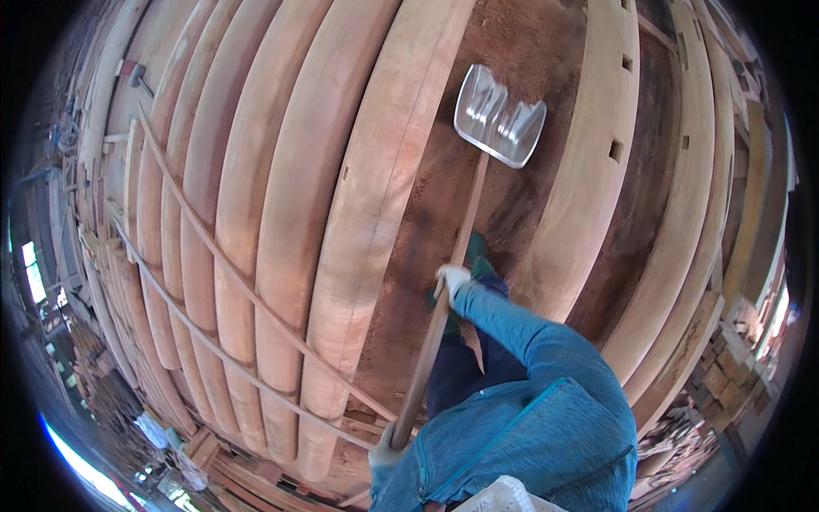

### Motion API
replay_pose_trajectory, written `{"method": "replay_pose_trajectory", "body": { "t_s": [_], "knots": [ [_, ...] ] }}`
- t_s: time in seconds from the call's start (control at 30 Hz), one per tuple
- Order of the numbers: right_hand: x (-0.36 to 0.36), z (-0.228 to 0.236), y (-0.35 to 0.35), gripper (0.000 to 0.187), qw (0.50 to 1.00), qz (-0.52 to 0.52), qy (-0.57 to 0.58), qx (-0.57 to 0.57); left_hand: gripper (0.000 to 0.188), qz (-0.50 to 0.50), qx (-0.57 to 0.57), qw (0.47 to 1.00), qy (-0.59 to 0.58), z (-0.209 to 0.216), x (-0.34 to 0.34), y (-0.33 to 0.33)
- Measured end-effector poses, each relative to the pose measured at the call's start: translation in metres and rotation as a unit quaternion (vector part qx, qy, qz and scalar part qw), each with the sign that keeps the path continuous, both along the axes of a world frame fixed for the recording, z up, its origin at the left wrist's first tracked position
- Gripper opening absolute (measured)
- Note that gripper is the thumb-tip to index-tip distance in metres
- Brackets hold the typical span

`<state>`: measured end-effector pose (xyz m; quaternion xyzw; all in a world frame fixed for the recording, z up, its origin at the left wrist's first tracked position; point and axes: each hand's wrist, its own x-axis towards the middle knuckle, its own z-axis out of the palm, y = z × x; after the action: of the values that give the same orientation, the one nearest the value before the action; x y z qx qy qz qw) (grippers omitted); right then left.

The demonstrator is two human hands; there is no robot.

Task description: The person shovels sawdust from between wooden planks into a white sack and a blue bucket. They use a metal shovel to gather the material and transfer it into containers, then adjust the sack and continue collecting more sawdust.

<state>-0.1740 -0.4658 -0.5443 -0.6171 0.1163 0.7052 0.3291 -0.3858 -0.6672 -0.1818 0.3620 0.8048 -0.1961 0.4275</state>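
A shovel with a wide, shiny metal blade (502, 119) and a long wooden handle (472, 205) reaches forward from my body. My right hand (454, 279), in a white glove, is closed around the middle of that handle. Nearer to me and to the left, my gloved left hand (388, 447) grips the handle's rear end. Reddish-brown sawdust (529, 38) lies at the blade's front edge, between two long timbers. Partly hidden by the handle and my arm, my green boots stand on the dusty ground.
Long rounded timbers (294, 171) lie side by side on the left, crossed by thin wooden strips (247, 286). On the right, a beam (597, 154) has square holes. A mallet (136, 77) lies far left; wood blocks (725, 375) are piled at right.
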Motion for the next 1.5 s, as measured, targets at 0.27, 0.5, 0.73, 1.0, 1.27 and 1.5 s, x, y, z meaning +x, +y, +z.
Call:
{"method": "replay_pose_trajectory", "body": {
  "t_s": [0.27, 0.5, 0.73, 1.0, 1.27, 1.5],
  "knots": [
    [-0.139, 0.091, -0.170, 0.008, 0.953, 0.028, 0.170, -0.251, 0.062, 0.031, -0.090, 0.992, 0.083, 0.111, -0.134, -0.136],
    [-0.078, -0.012, -0.152, 0.027, 0.956, 0.138, 0.237, -0.107, 0.063, 0.024, -0.106, 0.994, 0.008, 0.068, -0.114, -0.091],
    [0.069, -0.007, 0.107, 0.026, 0.973, 0.163, 0.029, -0.162, 0.065, 0.037, -0.075, 0.986, -0.142, 0.010, 0.032, 0.116],
    [0.341, -0.049, 0.456, 0.021, 0.983, 0.165, -0.054, -0.064, 0.044, 0.215, -0.098, 0.918, -0.319, -0.049, 0.284, 0.446],
    [0.499, -0.074, 0.658, 0.005, 0.994, 0.091, -0.033, -0.042, 0.037, 0.303, -0.124, 0.885, -0.331, -0.072, 0.450, 0.635],
    [0.489, -0.153, 0.637, 0.009, 0.986, -0.017, -0.136, -0.092, 0.061, 0.118, -0.017, 0.971, -0.209, -0.231, 0.380, 0.545]
  ]
}}
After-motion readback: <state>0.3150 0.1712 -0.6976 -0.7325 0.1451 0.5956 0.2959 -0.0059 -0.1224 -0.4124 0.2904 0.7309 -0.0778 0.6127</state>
